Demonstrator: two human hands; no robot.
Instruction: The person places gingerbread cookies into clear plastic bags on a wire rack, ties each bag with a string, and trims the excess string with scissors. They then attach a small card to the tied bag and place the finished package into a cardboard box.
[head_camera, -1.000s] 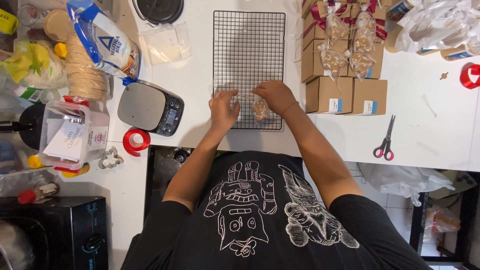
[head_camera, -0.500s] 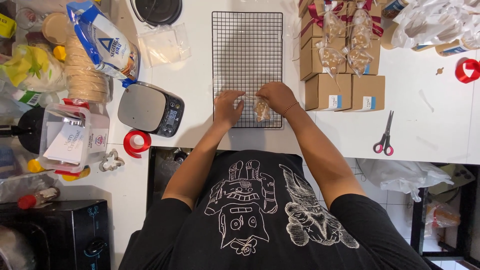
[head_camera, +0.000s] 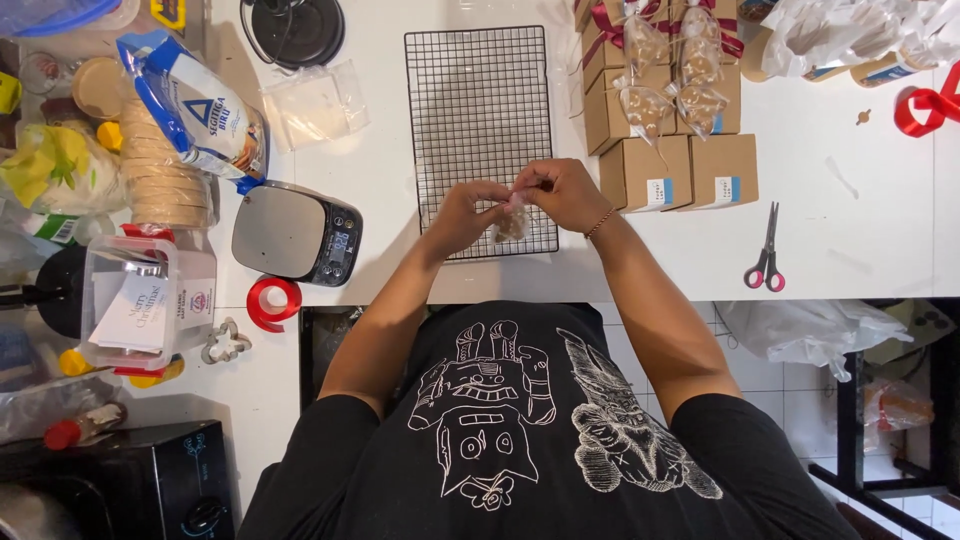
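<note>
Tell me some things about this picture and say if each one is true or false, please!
1. Both hands, the left hand and the right hand, are pinching a small clear bag together. True.
2. The scissors have blue handles. False: the handles are pink, and the scissors lie on the white table right of the hands.
3. The wire cooling rack is full of cookies. False: nothing lies on its bare grid.
4. A kitchen scale sits left of the rack. True.
5. Brown boxes stand right of the rack. True.
</note>
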